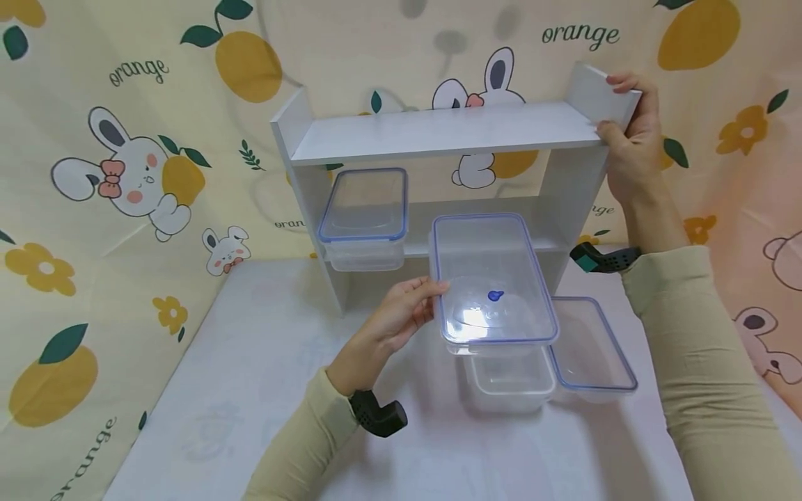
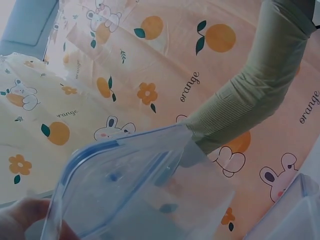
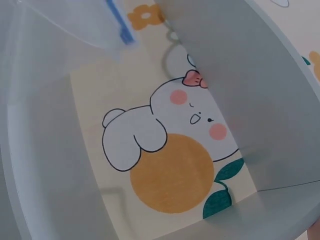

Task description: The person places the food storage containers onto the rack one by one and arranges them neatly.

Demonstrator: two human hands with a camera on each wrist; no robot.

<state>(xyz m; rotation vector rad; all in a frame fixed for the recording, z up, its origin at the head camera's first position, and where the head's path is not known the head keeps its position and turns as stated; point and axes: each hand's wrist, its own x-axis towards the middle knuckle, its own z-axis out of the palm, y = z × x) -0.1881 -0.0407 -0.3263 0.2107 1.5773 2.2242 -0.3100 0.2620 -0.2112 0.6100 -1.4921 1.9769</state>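
My left hand [image 1: 395, 316] pinches the left edge of a clear plastic food container [image 1: 495, 257] with a blue-rimmed lid, thumb on top. The container is raised in front of a white two-tier shelf [image 1: 438, 132], its lid tilted toward me. In the left wrist view the same container [image 2: 115, 195] fills the lower part, with the fingers [image 2: 22, 217] at its corner. My right hand [image 1: 635, 153] grips the upright right side panel at the shelf's top. A similar lidded container [image 1: 363, 209] sits at the left of the middle tier.
A smaller clear container [image 1: 510, 386] stands on the white-covered table [image 1: 207, 390], partly hidden beneath the raised one. To its right lies another blue-rimmed container [image 1: 592, 341]. Fabric printed with rabbits and oranges [image 1: 150, 139] hangs behind the shelf.
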